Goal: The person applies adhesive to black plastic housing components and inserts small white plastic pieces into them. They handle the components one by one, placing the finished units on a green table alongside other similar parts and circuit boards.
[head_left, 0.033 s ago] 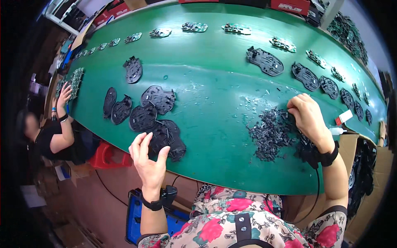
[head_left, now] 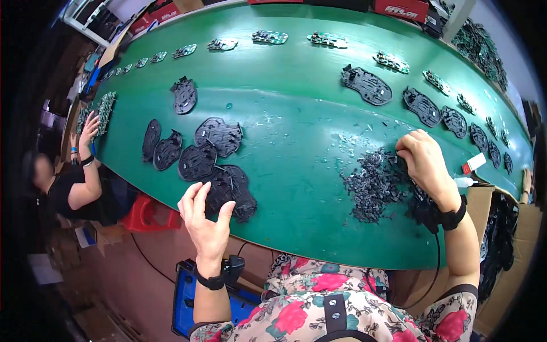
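1. Mind the right hand (head_left: 423, 162): seemingly pinched narrow; cannot tell whether gripping a piece. Take lightly, one at a time.
2. Pick from the loose fringe of the small black parts (head_left: 371, 185), just beside, at that hand's 8 o'clock, to avoid scattering.
3. Use the left hand (head_left: 206, 231), spread wide and visibly gripping nothing, to steady black shells (head_left: 243, 196) at its 1 o'clock.
4. Reach short of the circuit boards (head_left: 327, 40) rowed toward 12 o'clock.

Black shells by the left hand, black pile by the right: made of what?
Black shells: probably satin plastic, judging by their soft sheen and raised ridges. Black pile: likely matte plastic, little shine; bits too small to be sure.
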`<state>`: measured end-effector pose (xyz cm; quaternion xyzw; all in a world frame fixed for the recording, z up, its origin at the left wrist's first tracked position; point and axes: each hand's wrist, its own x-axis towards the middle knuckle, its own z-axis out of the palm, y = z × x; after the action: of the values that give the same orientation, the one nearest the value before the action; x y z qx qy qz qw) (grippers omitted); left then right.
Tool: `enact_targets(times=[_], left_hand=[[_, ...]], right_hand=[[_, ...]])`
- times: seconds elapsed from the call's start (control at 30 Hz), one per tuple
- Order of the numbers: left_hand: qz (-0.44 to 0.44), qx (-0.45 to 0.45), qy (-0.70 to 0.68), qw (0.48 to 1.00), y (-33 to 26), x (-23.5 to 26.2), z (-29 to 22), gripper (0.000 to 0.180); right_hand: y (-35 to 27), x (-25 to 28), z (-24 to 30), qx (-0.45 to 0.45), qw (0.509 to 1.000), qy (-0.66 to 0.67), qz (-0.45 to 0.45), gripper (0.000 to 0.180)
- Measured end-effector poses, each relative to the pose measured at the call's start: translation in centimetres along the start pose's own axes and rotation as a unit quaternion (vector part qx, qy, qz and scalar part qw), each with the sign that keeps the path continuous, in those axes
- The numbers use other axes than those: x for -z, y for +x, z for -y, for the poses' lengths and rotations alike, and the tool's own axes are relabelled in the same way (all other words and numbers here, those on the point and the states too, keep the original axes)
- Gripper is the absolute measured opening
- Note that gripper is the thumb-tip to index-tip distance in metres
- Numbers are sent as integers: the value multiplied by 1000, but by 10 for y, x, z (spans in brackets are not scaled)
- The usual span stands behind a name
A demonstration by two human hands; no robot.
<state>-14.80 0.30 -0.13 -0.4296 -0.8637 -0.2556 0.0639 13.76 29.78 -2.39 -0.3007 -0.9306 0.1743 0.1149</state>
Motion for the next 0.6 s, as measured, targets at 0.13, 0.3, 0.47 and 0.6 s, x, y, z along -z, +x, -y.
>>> enact_targets(times=[0.13, 0.3, 0.47, 0.6], left_hand=[[2, -22, 36, 999, 7, -5, -6, 50], [30, -28, 79, 996, 27, -16, -21, 52], [62, -81, 36, 994, 42, -9, -18, 31], [181, -131, 35, 974, 56, 2, -10, 35]], right_hand=[[-4, -3, 0, 7, 999, 2, -36, 16], [-1, -9, 4, -62, 989, 79, -105, 19], [-3, 13, -13, -119, 983, 97, -98, 8], [-10, 21, -11, -206, 962, 145, -101, 13]])
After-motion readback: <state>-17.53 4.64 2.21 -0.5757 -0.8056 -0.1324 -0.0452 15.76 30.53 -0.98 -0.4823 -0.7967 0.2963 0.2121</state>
